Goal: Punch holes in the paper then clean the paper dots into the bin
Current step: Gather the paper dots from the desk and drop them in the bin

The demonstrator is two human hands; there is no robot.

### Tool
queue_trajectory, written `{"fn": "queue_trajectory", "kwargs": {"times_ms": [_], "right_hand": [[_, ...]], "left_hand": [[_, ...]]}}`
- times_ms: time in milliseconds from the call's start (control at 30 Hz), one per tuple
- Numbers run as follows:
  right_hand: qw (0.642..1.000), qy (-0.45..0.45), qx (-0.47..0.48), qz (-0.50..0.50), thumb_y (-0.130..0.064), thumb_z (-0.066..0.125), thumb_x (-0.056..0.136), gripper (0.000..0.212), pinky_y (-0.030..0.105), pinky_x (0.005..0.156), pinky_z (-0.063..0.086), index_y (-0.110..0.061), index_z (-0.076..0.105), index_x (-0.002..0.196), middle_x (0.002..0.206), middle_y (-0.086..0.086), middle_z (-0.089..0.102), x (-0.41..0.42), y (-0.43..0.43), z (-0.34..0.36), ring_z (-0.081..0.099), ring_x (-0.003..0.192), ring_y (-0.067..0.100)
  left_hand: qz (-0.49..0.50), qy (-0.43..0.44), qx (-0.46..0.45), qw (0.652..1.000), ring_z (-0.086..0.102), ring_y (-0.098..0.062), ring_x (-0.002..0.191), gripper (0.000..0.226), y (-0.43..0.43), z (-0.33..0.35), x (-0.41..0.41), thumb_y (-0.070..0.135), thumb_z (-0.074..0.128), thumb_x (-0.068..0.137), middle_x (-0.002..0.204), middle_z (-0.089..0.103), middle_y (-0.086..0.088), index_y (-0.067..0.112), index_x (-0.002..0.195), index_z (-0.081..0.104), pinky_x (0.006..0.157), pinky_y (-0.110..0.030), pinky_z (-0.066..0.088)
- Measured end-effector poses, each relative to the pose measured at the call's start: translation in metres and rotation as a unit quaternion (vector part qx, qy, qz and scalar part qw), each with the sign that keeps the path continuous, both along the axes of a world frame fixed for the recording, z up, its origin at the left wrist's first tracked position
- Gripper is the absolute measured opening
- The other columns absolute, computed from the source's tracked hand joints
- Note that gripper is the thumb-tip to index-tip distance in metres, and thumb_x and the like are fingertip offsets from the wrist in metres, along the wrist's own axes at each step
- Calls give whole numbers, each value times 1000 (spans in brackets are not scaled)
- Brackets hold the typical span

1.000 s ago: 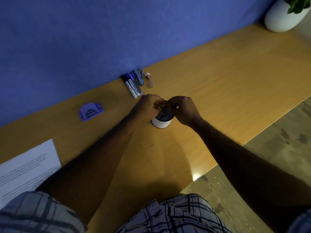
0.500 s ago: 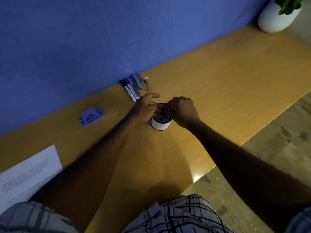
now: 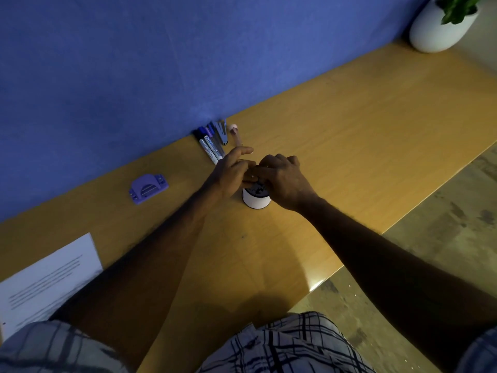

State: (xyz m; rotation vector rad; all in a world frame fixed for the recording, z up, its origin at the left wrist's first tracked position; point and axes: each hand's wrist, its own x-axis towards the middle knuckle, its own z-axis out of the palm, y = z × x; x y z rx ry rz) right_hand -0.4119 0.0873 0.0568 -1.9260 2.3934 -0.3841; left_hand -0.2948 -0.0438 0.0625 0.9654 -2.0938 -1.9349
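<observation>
Head view: I am holding my left hand (image 3: 231,170) and right hand (image 3: 282,179) over the small round white bin (image 3: 255,202), curled fingers touching. I cannot tell whether they are pinching paper dots. I am likely dropping dots in; next calls for rubbing my fingertips clean.

An office: wooden desk (image 3: 349,130), blue partition (image 3: 134,63), markers (image 3: 209,148), stapler (image 3: 222,131), hole punch (image 3: 148,188).

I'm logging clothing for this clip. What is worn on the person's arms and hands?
The left hand and right hand are bare, without gloves; no ring, watch or bracelet shows in the dim light. Both forearms are uncovered, with no sleeve in view.
</observation>
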Motion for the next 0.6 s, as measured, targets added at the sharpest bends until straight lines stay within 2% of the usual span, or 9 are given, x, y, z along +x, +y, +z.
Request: {"fn": "queue_trajectory", "kwargs": {"times_ms": [100,167,267,367,467,600], "right_hand": [[1000,23,12,2,-20,71,83,43,42,83,34,-33,61,123,115,4,60,3,1,1,52,104,26],[999,42,10,-17,-22,75,81,40,44,83,36,-32,66,119,114,5,61,0,4,-1,52,104,28],[998,34,-2,-45,-21,72,82,34,43,85,34,-27,68,116,116,4,62,-5,9,-4,51,107,27],[998,-8,-31,-61,-21,63,88,26,38,83,28,-23,67,114,115,2,63,-4,8,-3,53,104,26],[992,-58,-67,-91,-18,59,91,29,36,84,29,-20,65,119,116,2,64,-1,5,-2,55,105,23],[976,-146,-92,-129,-25,60,93,30,39,91,39,-17,64,122,115,0,66,4,1,2,59,105,19]], "left_hand": [[-12,-11,-37,999,63,-22,108,41,2,4,0,17,38,96,125,59,-8,21,136,47,85,-44,59],[-6,-13,-32,999,63,-26,109,39,3,5,0,18,38,97,128,58,-12,22,134,48,85,-44,59],[3,0,4,1000,67,-25,102,38,4,6,2,15,39,97,127,57,-12,23,133,48,73,-29,60],[12,8,36,999,68,-21,98,40,7,9,4,10,37,97,119,60,-12,17,136,46,70,-25,59],[35,13,102,994,67,-24,100,41,11,13,4,11,32,99,120,63,-17,9,138,46,77,-31,58],[70,42,236,968,64,-30,112,49,17,15,12,27,28,99,122,65,-20,3,134,50,97,-46,49]]}}
